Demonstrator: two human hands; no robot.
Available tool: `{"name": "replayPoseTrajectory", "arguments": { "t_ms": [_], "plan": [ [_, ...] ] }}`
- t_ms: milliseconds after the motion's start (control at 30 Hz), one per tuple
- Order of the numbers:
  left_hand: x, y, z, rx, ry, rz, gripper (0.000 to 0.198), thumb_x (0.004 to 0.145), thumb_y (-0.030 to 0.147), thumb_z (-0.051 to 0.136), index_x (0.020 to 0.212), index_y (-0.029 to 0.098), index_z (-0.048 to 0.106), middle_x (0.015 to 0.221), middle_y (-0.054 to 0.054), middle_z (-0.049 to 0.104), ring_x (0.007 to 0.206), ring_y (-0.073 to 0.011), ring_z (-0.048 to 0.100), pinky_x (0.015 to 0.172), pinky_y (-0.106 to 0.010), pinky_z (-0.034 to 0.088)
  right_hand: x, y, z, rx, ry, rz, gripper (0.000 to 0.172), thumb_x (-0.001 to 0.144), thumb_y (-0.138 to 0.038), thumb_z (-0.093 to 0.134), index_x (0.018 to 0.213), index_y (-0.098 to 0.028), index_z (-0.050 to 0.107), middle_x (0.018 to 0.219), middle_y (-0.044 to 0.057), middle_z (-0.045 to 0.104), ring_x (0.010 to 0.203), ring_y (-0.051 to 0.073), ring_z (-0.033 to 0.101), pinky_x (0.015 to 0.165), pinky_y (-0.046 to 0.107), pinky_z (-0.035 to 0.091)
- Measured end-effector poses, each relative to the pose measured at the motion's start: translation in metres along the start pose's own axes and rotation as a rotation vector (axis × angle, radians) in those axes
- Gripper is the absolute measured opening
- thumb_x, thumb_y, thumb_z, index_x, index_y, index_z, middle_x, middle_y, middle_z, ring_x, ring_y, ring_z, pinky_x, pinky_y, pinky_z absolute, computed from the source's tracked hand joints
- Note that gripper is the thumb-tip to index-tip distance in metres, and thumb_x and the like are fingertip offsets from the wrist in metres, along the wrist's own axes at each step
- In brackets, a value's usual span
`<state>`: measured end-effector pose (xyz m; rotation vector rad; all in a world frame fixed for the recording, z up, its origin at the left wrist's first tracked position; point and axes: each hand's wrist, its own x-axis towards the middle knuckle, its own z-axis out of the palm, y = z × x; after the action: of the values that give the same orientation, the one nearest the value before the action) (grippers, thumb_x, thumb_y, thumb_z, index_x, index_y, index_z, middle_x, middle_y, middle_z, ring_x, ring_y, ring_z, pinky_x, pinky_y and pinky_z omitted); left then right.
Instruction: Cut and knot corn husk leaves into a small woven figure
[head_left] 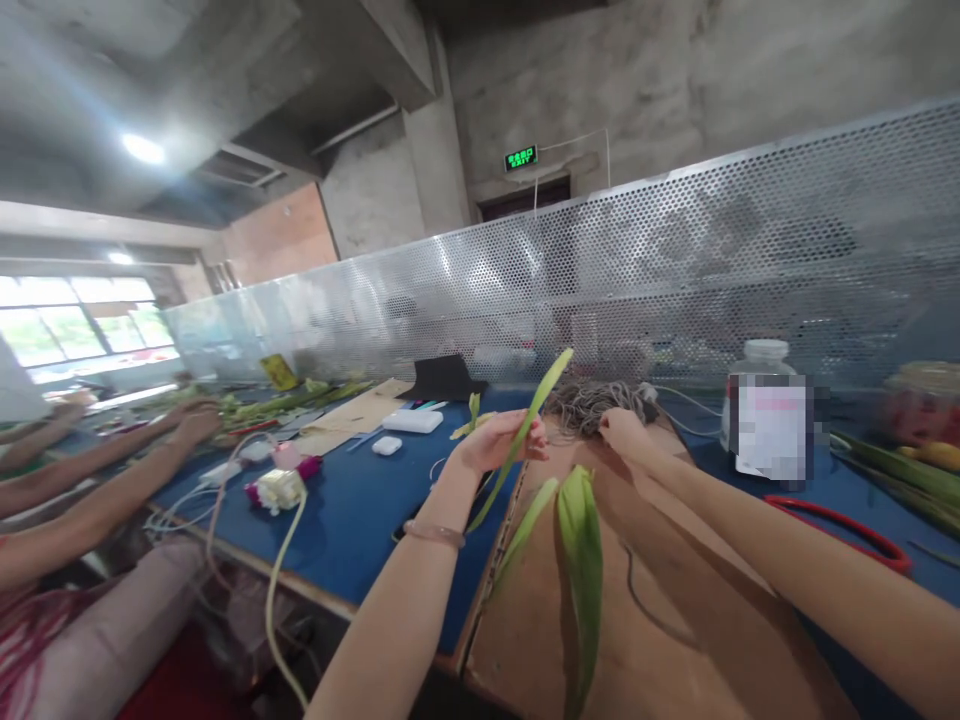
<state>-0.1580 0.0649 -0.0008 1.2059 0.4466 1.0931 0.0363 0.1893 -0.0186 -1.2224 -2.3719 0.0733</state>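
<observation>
My left hand (504, 442) is closed round a long, narrow green leaf (551, 382), its tip pointing up and its lower end hanging below the palm. Farther right, my right hand (624, 436) has its fingers pinched at the edge of a tangled heap of grey string (589, 405). Under my arms lies a brown cardboard sheet (525, 640). On it rest a broad folded green leaf (580, 560) and a slimmer pale green leaf (531, 522). One loose piece of grey string (651, 605) curls across the cardboard.
At right stand a labelled plastic jar (766, 420) and a red ring-shaped cord (840, 530). A white case (412, 420), a small white box (387, 445) and cables (277, 570) lie left. A co-worker's hands (196, 420) work beyond. A perforated metal partition (465, 290) backs the table.
</observation>
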Motion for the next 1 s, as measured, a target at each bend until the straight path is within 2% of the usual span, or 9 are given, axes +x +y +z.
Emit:
{"name": "replayPoseTrajectory", "arguments": {
  "t_ms": [167,333,433,500,567,700,800,867,1000],
  "plan": [
    [0.005,-0.004,0.002,0.046,-0.064,-0.043,0.020,0.070,0.028,0.063,0.073,0.010,0.055,0.070,-0.002,0.047,0.069,-0.0159,0.054,0.073,-0.038,0.043,0.012,0.001,-0.007,0.187,-0.019,0.088,0.026,0.085,-0.029,0.049,0.107,-0.015,0.052,0.106,0.006,0.055,0.088,0.017,0.056,0.074,0.037,0.048],
    [0.003,0.003,0.008,0.054,-0.106,-0.004,0.021,0.070,0.031,0.063,0.073,0.013,0.053,0.069,-0.001,0.046,0.070,-0.0156,0.055,0.072,-0.036,0.044,0.000,-0.021,-0.034,0.411,0.183,0.153,0.027,0.087,-0.033,0.044,0.097,-0.012,0.057,0.096,0.007,0.060,0.084,0.017,0.057,0.074,0.035,0.046],
    [0.001,0.007,0.014,0.057,-0.140,0.021,0.023,0.067,0.032,0.066,0.073,0.014,0.052,0.069,0.000,0.047,0.069,-0.0151,0.055,0.071,-0.036,0.044,-0.010,-0.049,-0.062,0.611,0.249,0.044,0.049,0.090,-0.042,0.019,0.103,-0.013,0.057,0.092,0.007,0.063,0.077,0.017,0.059,0.063,0.027,0.046],
    [0.001,0.007,0.018,0.073,-0.168,0.012,0.026,0.064,0.034,0.068,0.073,0.014,0.053,0.068,0.000,0.049,0.068,-0.0163,0.056,0.069,-0.037,0.045,-0.018,-0.069,-0.079,0.710,0.235,-0.078,0.046,0.088,-0.045,0.024,0.105,-0.017,0.057,0.087,0.005,0.065,0.074,0.015,0.059,0.060,0.023,0.045],
    [0.001,0.007,0.023,0.100,-0.197,-0.008,0.030,0.061,0.036,0.070,0.072,0.013,0.054,0.066,-0.002,0.051,0.066,-0.0179,0.057,0.066,-0.038,0.046,-0.027,-0.086,-0.092,0.749,0.226,-0.156,0.037,0.081,-0.047,0.043,0.095,-0.017,0.060,0.077,0.004,0.064,0.069,0.015,0.057,0.058,0.023,0.044],
    [0.001,0.010,0.034,0.178,-0.218,-0.038,0.032,0.060,0.039,0.070,0.075,0.013,0.058,0.071,-0.006,0.058,0.068,-0.0212,0.060,0.067,-0.041,0.046,-0.048,-0.108,-0.105,0.786,0.142,-0.295,0.030,0.076,-0.045,0.051,0.082,-0.016,0.059,0.062,0.001,0.056,0.055,0.013,0.050,0.050,0.025,0.040],
    [0.003,0.014,0.040,0.258,-0.182,-0.038,0.045,0.059,0.049,0.068,0.085,0.012,0.060,0.076,-0.010,0.062,0.073,-0.0250,0.061,0.070,-0.043,0.045,-0.063,-0.115,-0.109,0.700,0.193,-0.244,0.028,0.073,-0.046,0.055,0.073,-0.018,0.055,0.056,-0.002,0.048,0.048,0.010,0.043,0.045,0.023,0.035],
    [0.006,0.016,0.043,0.307,-0.109,0.027,0.051,0.057,0.053,0.067,0.087,0.012,0.061,0.076,-0.009,0.063,0.074,-0.0238,0.061,0.073,-0.041,0.044,-0.071,-0.118,-0.111,0.664,0.227,-0.189,0.025,0.069,-0.042,0.059,0.071,-0.018,0.052,0.056,-0.003,0.046,0.047,0.009,0.040,0.043,0.022,0.033],
    [0.009,0.020,0.056,0.402,0.059,0.171,0.039,0.052,0.039,0.075,0.078,0.013,0.063,0.071,-0.005,0.064,0.071,-0.0182,0.060,0.074,-0.032,0.043,-0.079,-0.120,-0.115,0.611,0.218,-0.131,0.022,0.068,-0.035,0.060,0.063,-0.019,0.046,0.054,-0.004,0.044,0.045,0.008,0.039,0.042,0.021,0.033]
  ]
}}
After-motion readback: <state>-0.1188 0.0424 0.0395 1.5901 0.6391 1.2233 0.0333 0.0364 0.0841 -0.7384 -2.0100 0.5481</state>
